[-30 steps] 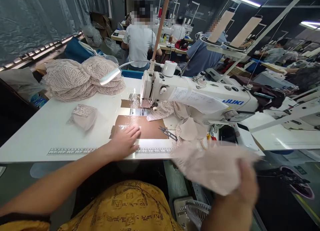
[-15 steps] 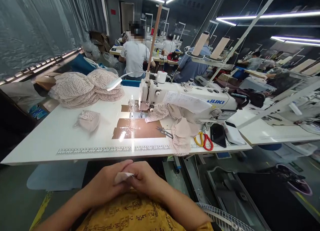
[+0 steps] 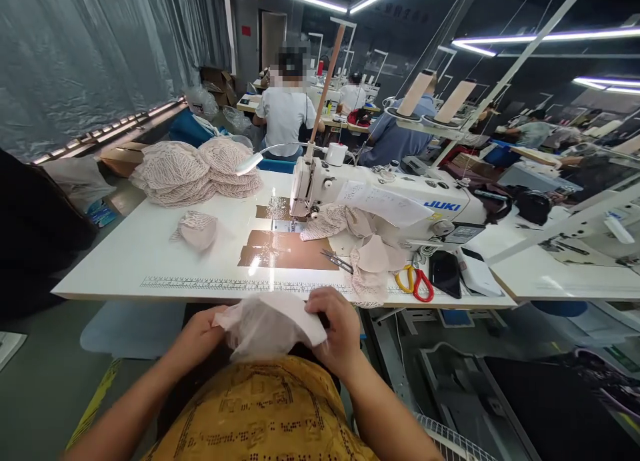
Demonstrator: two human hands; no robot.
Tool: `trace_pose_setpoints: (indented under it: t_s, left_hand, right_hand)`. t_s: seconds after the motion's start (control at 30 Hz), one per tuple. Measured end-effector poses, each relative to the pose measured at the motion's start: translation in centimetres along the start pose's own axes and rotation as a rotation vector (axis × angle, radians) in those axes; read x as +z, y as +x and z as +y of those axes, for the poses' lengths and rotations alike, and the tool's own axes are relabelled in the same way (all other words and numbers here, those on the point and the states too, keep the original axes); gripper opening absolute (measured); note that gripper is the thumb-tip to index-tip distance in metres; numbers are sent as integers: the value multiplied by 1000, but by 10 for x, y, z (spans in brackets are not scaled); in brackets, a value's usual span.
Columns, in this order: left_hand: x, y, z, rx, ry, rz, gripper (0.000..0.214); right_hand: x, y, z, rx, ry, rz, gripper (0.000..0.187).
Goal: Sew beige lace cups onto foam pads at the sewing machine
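Note:
Both my hands hold a pale pink padded fabric piece (image 3: 270, 324) above my lap, just below the front edge of the white sewing table (image 3: 125, 261). My left hand (image 3: 197, 334) grips its left edge with closed fingers. My right hand (image 3: 337, 328) grips its right edge, fingers curled over the top. A white JUKI sewing machine (image 3: 390, 201) stands on the table beyond, with lace pieces (image 3: 325, 221) under its needle end. A single lace cup (image 3: 197, 229) lies at the table's left.
A pile of pink lace cups (image 3: 195, 171) sits at the back left. Thread snips (image 3: 336, 260), yellow and red scissors (image 3: 415, 281), a black phone (image 3: 445, 273) and loose pieces (image 3: 373, 268) lie right of the brown plate. Other workers sit at benches behind.
My hands have risen from my lap and spread apart, opening out the fabric piece that was bunched small between them. A second ago my left hand lay on the table.

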State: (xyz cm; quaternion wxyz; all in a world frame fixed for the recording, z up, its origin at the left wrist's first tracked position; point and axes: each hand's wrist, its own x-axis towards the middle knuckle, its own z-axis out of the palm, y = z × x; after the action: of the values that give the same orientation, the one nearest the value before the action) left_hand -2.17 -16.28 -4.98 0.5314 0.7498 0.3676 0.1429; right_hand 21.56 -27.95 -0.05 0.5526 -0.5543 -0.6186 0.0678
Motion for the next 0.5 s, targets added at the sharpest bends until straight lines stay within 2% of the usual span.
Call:
trace_pose_setpoints:
  t_s: [0.03, 0.1, 0.17, 0.23, 0.33, 0.4, 0.43, 0.5]
  left_hand:
    - [1, -1, 5, -1, -77, -120, 45]
    - [3, -2, 19, 29, -196, -358, 53]
    - [6, -2, 33, 74, -275, -514, 52]
    - [7, 2, 42, 105, -331, -497, 53]
    - [5, 20, 44, 149, -263, -244, 68]
    - [3, 38, 45, 193, -160, -145, 69]
    - [2, 48, 46, 215, -141, -157, 69]
    - [-1, 67, 51, 230, -201, -279, 72]
  right_hand:
    - [4, 2, 4, 88, 65, -52, 12]
    - [16, 2, 13, 319, 300, -261, 13]
    - [30, -1, 24, 551, 594, -479, 24]
    - [41, -4, 31, 716, 825, -584, 34]
    - [46, -3, 34, 814, 1015, -617, 39]
    - [42, 6, 34, 824, 1080, -661, 39]
    - [39, 12, 35, 812, 1096, -694, 39]
    - [31, 25, 38, 769, 1099, -746, 40]
